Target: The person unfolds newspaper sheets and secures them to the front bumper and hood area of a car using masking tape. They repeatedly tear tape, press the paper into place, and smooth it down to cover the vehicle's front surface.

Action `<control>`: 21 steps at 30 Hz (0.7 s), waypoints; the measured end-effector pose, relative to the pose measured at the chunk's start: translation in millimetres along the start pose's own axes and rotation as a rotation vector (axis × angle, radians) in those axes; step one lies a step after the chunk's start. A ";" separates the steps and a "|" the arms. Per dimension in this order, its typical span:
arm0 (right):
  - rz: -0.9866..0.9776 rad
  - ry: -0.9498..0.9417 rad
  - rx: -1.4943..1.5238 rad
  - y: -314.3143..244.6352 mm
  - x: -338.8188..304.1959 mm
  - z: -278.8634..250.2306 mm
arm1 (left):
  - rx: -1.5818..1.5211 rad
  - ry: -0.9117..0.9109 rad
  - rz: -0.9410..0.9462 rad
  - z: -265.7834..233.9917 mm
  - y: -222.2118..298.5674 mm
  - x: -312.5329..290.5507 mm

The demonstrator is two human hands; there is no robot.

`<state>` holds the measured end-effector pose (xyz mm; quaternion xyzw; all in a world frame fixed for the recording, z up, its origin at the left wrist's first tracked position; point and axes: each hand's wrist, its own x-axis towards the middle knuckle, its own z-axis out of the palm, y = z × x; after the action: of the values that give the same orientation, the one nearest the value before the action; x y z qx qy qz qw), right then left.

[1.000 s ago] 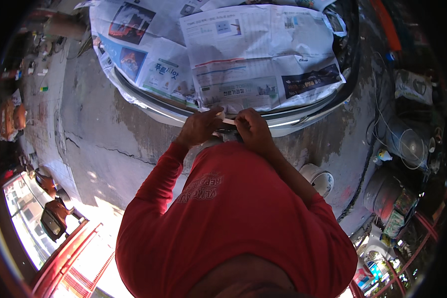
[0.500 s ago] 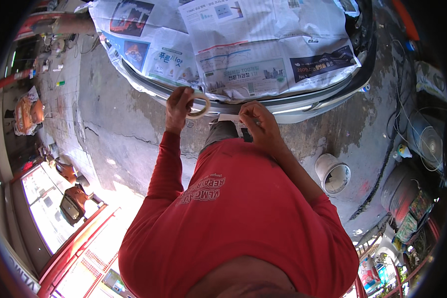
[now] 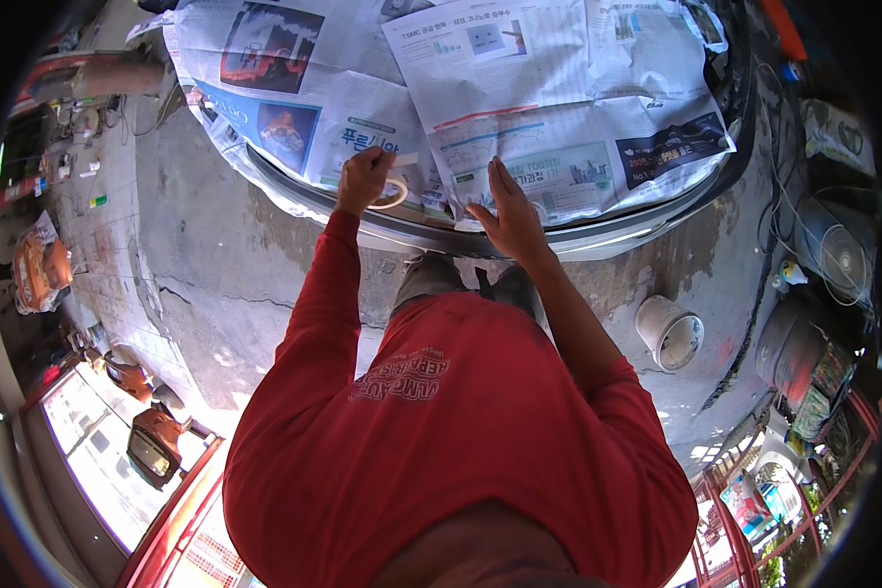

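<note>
Sheets of newspaper (image 3: 519, 88) cover a curved grey car panel (image 3: 431, 240) in front of me. Over the panel's near edge, my left hand (image 3: 361, 181) is closed on a roll of masking tape (image 3: 392, 204) that hangs below its fingers. A short pale strip of tape (image 3: 408, 159) sticks out to the right from its fingertips. My right hand (image 3: 513, 218) is spread against the newspaper near the same edge, fingers stretched out and nothing in them. Whether the strip touches the paper I cannot tell.
A white bucket (image 3: 669, 331) stands on the concrete floor to my right. Beyond it are a fan (image 3: 841, 257), loose cables (image 3: 782, 186) and a barrel-like container (image 3: 789, 338). An orange bundle (image 3: 44, 269) lies at the far left.
Both hands have moved forward from in front of the panel to the newspaper. My right hand has let go of the tape strip and opened; the strip now shows at my left fingertips.
</note>
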<state>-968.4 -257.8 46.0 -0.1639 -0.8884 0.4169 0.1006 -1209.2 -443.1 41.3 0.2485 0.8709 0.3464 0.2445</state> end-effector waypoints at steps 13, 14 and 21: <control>-0.082 -0.195 -0.565 38.3 56.0 117.9 | 0.522 -0.328 -0.087 63.9 -4.9 121.0; -0.070 -0.201 -0.577 37.7 55.9 118.3 | 0.564 -0.341 -0.099 65.5 -1.3 124.7; 0.003 -0.255 -0.523 36.3 57.9 122.6 | 0.855 -0.491 -0.086 58.0 23.8 142.0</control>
<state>-1053.2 -301.1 -57.2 -0.1319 -0.9709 0.1911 -0.0582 -1275.8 -314.4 -14.6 0.3649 0.8610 -0.1213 0.3328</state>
